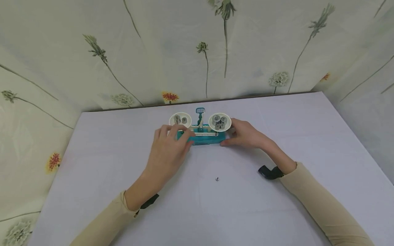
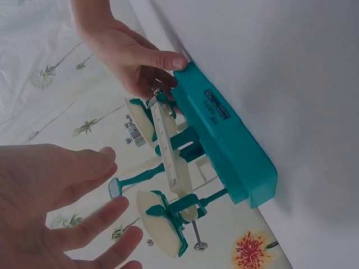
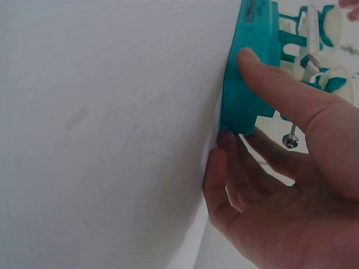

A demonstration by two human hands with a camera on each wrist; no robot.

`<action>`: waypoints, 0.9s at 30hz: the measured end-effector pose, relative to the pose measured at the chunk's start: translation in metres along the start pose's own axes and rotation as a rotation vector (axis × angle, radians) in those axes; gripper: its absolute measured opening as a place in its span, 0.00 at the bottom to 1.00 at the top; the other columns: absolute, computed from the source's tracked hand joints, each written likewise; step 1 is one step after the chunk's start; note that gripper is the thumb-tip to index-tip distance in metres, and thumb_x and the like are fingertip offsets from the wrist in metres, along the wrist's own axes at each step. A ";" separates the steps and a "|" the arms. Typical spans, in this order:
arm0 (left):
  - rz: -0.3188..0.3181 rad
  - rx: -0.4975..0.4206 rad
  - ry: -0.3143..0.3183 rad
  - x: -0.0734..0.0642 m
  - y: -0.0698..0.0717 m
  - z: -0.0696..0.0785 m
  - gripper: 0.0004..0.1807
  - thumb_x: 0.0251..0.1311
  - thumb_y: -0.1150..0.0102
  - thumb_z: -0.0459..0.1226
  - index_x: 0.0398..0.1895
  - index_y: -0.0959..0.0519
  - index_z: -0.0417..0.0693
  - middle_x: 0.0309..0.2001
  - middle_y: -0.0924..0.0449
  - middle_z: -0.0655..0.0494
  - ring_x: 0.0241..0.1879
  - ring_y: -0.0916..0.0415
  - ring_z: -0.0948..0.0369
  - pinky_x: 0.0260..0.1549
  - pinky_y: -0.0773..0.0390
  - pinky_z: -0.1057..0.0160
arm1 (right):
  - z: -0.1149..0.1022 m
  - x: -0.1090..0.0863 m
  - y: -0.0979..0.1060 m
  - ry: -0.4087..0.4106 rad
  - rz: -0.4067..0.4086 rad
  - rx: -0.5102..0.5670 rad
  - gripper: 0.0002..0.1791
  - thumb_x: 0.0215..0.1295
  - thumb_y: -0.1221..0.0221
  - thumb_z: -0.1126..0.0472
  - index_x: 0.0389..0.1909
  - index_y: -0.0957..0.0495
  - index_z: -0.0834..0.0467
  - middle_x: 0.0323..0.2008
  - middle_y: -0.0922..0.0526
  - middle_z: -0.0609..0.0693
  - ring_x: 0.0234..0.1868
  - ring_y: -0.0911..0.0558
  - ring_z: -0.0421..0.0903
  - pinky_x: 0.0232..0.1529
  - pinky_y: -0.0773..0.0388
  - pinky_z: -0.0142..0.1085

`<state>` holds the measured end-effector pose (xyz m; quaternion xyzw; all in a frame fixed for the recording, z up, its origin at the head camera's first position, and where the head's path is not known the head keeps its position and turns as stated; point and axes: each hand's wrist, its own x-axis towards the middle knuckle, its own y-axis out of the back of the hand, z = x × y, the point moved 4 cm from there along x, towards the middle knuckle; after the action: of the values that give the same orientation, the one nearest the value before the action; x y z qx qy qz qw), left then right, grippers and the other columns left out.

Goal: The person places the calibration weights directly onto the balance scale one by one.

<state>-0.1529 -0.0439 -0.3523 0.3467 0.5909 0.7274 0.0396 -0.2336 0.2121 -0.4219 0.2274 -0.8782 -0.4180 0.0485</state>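
A teal balance scale (image 1: 201, 139) stands near the table's far edge, with two cream pans. Metal weights (image 1: 219, 121) are grouped in the right pan (image 1: 228, 127); two more (image 1: 184, 120) lie in the left pan (image 1: 180, 114). My right hand (image 1: 245, 134) grips the right end of the base, thumb on its front face and fingers around the end, as the right wrist view shows. Over the scale's left side hovers my left hand (image 1: 169, 147), its fingers (image 2: 92, 227) spread and loosely bent. In the left wrist view it is apart from the scale, holding nothing.
A small metal piece (image 1: 217, 179) lies on the white tabletop (image 1: 197, 208), in front of the scale. Black straps or mounts (image 1: 270, 172) sit at both wrists. Flower-patterned cloth (image 1: 172, 51) hangs behind the table and along its sides.
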 end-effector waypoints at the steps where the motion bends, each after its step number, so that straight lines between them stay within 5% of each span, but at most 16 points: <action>1: 0.001 0.005 -0.007 -0.001 -0.001 0.001 0.10 0.67 0.35 0.44 0.49 0.18 0.59 0.52 0.18 0.54 0.53 0.25 0.48 0.52 0.24 0.48 | 0.000 0.000 0.000 0.000 0.001 -0.001 0.45 0.53 0.24 0.52 0.70 0.34 0.55 0.61 0.20 0.54 0.61 0.20 0.54 0.56 0.20 0.50; 27: -0.063 0.019 -0.077 -0.017 -0.020 0.022 0.11 0.64 0.32 0.48 0.48 0.19 0.64 0.51 0.20 0.57 0.47 0.26 0.51 0.47 0.23 0.52 | 0.001 0.001 -0.001 0.005 0.007 0.005 0.46 0.53 0.24 0.52 0.71 0.35 0.54 0.61 0.20 0.54 0.60 0.20 0.54 0.55 0.19 0.51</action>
<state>-0.1344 -0.0275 -0.3763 0.3562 0.6065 0.7061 0.0819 -0.2342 0.2121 -0.4239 0.2253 -0.8798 -0.4154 0.0516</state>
